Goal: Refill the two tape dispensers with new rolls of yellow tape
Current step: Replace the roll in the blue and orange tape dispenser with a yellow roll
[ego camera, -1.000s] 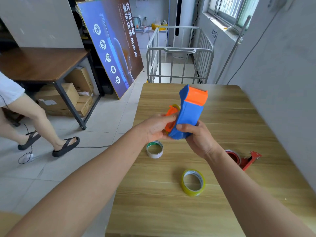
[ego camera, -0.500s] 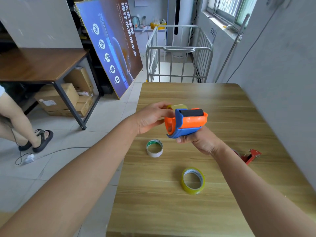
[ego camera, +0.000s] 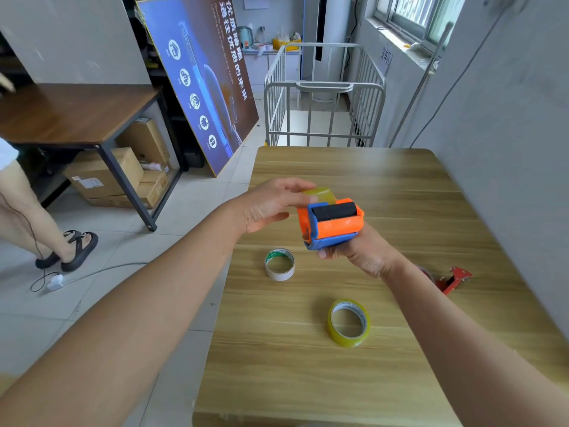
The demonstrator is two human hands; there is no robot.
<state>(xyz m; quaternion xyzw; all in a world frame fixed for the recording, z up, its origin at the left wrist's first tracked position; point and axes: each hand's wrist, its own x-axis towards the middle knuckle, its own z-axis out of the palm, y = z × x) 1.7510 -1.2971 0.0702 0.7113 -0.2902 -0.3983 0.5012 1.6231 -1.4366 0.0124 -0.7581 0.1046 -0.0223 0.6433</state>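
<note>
My right hand grips the blue and orange tape dispenser from below, holding it above the wooden table with its black roller facing up. A yellow tape roll sits at the dispenser's far side, and the fingers of my left hand rest on that roll. A second yellow tape roll lies flat on the table nearer to me. The red tape dispenser lies on the table at the right, partly hidden behind my right forearm.
An empty white cardboard tape core stands on the table by its left edge. A grey wall runs along the table's right side. A metal cage trolley stands beyond the far edge. A person's legs are at the left on the floor.
The dispenser has tipped from upright to lying with its roller facing up. My left hand has moved from the dispenser's side onto the yellow roll. The person at the left has walked on.
</note>
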